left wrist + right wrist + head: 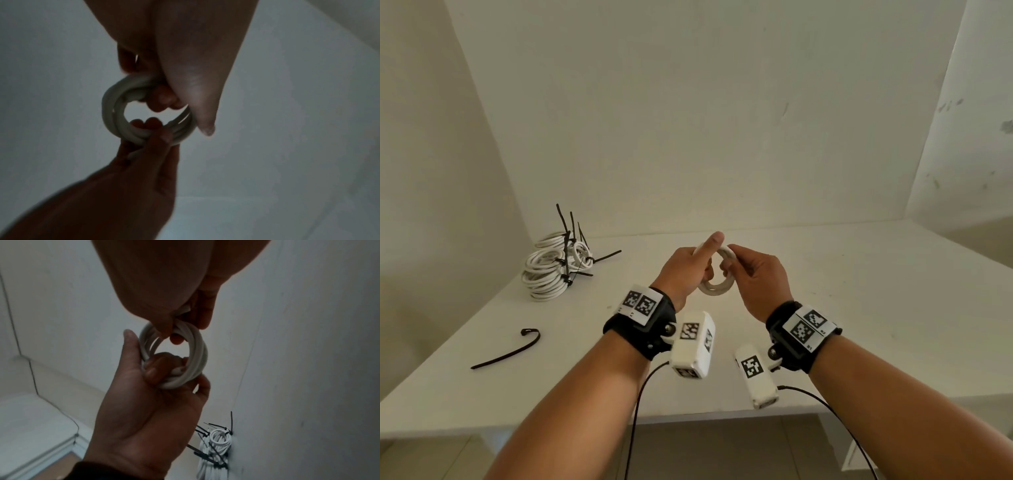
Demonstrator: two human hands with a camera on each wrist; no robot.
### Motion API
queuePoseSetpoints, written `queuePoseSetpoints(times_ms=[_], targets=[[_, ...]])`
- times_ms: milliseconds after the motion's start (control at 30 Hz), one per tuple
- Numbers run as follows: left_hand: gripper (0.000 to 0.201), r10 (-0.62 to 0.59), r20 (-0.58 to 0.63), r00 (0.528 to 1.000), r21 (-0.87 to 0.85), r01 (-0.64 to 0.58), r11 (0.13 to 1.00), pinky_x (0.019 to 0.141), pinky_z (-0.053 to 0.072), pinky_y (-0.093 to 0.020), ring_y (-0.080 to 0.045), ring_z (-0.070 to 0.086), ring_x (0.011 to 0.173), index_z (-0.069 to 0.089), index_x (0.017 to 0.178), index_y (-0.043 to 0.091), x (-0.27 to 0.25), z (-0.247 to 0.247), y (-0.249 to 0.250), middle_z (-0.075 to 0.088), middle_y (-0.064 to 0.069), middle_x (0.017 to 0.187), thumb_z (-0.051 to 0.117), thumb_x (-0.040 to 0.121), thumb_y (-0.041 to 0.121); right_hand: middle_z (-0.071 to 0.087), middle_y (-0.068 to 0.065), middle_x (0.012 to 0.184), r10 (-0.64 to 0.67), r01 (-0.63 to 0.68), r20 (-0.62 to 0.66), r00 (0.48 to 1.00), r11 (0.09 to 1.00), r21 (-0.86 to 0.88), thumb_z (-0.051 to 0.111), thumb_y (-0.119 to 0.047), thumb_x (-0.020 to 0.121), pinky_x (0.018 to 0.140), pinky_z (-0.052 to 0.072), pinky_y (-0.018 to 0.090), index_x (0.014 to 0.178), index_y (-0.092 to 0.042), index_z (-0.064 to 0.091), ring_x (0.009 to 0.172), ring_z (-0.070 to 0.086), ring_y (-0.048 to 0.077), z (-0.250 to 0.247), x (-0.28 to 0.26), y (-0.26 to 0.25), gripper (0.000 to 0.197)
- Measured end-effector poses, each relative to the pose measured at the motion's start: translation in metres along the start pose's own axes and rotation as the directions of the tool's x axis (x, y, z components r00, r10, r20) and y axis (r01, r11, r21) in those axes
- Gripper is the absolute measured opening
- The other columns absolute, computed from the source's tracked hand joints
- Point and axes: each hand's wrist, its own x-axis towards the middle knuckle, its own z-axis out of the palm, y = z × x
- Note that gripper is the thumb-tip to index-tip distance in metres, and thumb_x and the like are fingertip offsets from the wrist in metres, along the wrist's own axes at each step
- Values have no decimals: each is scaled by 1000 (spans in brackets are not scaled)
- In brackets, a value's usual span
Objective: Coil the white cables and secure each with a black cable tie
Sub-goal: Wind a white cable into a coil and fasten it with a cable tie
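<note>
A small coil of white cable (717,289) is held up above the white table (825,308), between both hands. My left hand (700,262) grips its left side with fingers curled through the ring and the index finger lying straight along the top. My right hand (734,262) pinches the right side. In the left wrist view the coil (112,113) shows several turns and no tie on it. In the right wrist view the coil (198,353) has a cut end under my left thumb. A loose black cable tie (506,349) lies on the table to the front left.
A pile of coiled white cables with black ties (554,270) sits at the back left against the wall, seen also as the tied pile (218,447) in the right wrist view. Walls close in the table at the back and left. The table's front edge (585,421) is near my forearms.
</note>
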Motion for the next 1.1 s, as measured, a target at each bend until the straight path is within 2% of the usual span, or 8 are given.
queuePoseSetpoints(times_ms=[133,233,367,500,633,867,967,1100], targets=[[26,-111,212,971,-281,169,945,61,45,-31,-20,49,51,48,80,12,5,-16,-8,38,1,48,50,101,28,68,7,73,-29,49,153,988,991,-124,57,-13,96,62,48,30,95,-17,72,66,59,25,0,0,5,16],[13,-138,250,958,-340,220,914,58,44,-31,-18,43,44,54,93,10,1,-24,-9,34,0,48,45,100,17,68,2,71,-69,118,247,967,974,-191,57,-12,95,61,46,22,98,-19,73,64,58,16,3,2,2,18],[14,-49,72,996,-359,72,931,47,36,-26,-14,28,43,59,92,9,-5,-23,-11,30,-2,54,56,95,22,65,-7,67,-49,87,248,967,986,-144,56,-14,96,58,41,10,92,-19,72,58,53,3,15,9,-11,17],[12,-21,-107,994,-439,-28,898,41,32,-22,-12,28,36,62,85,10,-8,-30,-17,32,3,46,59,95,17,71,-7,81,-15,18,250,968,1000,-9,48,-18,102,59,48,13,112,-23,67,63,61,0,36,7,-22,23],[15,-57,-154,986,-548,-37,836,41,29,-22,-12,25,37,59,81,11,-11,-47,-29,28,4,44,55,96,14,63,-8,81,70,-14,406,911,990,-139,38,-26,105,58,43,20,102,-15,56,59,54,2,56,11,-29,21],[23,-202,173,964,-585,265,767,61,49,-31,-12,35,37,63,89,9,-16,-118,-53,36,2,46,45,99,21,60,0,90,50,190,599,799,924,-331,37,-21,104,63,43,23,103,-16,50,76,56,16,100,31,-45,15],[29,-236,44,971,-580,217,785,50,46,-25,-11,30,34,64,81,11,-22,-145,-66,33,3,43,46,100,24,61,2,91,23,262,672,740,910,-320,38,-20,103,70,45,30,97,-16,49,77,55,18,134,36,-67,14],[31,-196,-295,935,-489,29,872,39,35,-21,-10,31,35,63,70,11,-39,-181,-81,38,4,42,54,97,23,64,-4,79,-57,278,729,682,942,-187,45,-23,102,61,40,21,89,-20,56,60,52,1,183,37,-95,17]])
